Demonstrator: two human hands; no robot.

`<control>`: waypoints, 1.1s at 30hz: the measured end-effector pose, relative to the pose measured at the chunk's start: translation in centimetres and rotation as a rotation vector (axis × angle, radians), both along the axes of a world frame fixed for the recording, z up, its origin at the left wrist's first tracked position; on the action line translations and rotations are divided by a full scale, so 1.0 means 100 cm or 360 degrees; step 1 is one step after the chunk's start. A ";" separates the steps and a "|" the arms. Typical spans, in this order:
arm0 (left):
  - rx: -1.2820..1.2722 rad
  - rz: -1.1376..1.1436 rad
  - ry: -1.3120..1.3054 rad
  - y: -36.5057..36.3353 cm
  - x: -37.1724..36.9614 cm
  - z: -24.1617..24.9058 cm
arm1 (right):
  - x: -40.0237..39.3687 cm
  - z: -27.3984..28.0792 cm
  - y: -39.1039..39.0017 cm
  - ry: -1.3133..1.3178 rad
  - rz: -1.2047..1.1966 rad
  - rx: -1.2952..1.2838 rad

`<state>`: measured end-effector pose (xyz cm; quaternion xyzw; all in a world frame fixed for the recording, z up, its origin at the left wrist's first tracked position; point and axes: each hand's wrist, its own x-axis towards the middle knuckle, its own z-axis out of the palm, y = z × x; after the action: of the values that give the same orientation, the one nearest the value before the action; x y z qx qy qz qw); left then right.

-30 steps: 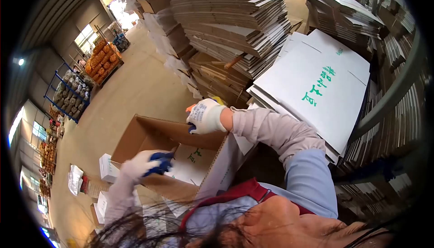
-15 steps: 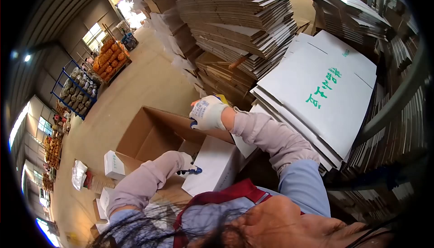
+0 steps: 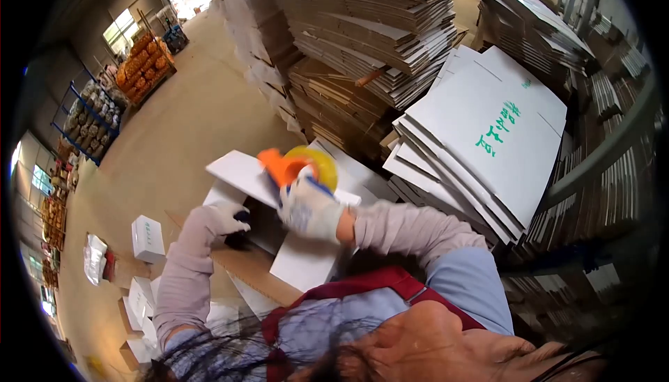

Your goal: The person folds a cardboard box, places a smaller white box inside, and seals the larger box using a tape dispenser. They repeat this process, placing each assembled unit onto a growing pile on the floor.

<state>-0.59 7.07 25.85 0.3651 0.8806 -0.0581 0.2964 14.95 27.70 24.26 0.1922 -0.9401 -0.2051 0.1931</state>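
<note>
In a white and blue glove, my right hand (image 3: 306, 208) is closed around an orange tape dispenser (image 3: 281, 168) with a yellow roll of tape (image 3: 317, 166). The dispenser is over the white flaps (image 3: 240, 171) of a carton whose inside looks dark between my hands. My left hand (image 3: 228, 219), also gloved, is at the carton's left side with its fingers bent; whether they grip the edge is unclear. Below my hands are a brown cardboard flap (image 3: 254, 275) and a white flap (image 3: 304, 260).
Flattened cartons with green writing (image 3: 498, 131) lie at the right, beside a tall cardboard stack (image 3: 369, 26). A small white box (image 3: 148, 239) and a silver bag (image 3: 95, 259) are on the floor at the left. Farther back is a pallet of orange sacks (image 3: 144, 65).
The tape dispenser is now in plain view in my right hand, which has moved slightly down and left. My left hand has moved left and up. The carton now shows white flaps raised.
</note>
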 end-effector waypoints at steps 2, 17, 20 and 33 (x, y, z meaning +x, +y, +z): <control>0.0452 0.0236 0.0435 -0.011 0.019 0.030 | -0.003 -0.063 -0.006 -0.0070 0.0366 -0.0411; 0.0724 0.1081 0.0837 0.036 -0.095 -0.073 | 0.013 0.004 0.004 -0.0213 0.0497 -0.2774; 0.0714 0.1009 0.0756 0.027 -0.110 -0.071 | 0.005 -0.035 -0.020 -0.0700 0.0021 -0.3161; 0.1636 0.0943 -0.0991 -0.023 0.009 -0.017 | 0.000 -0.043 -0.007 -0.0893 0.0453 -0.3035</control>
<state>0.30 4.73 24.19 0.2023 0.7326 0.5608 0.3284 14.96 27.04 19.92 0.1093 -0.6916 0.7114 0.0606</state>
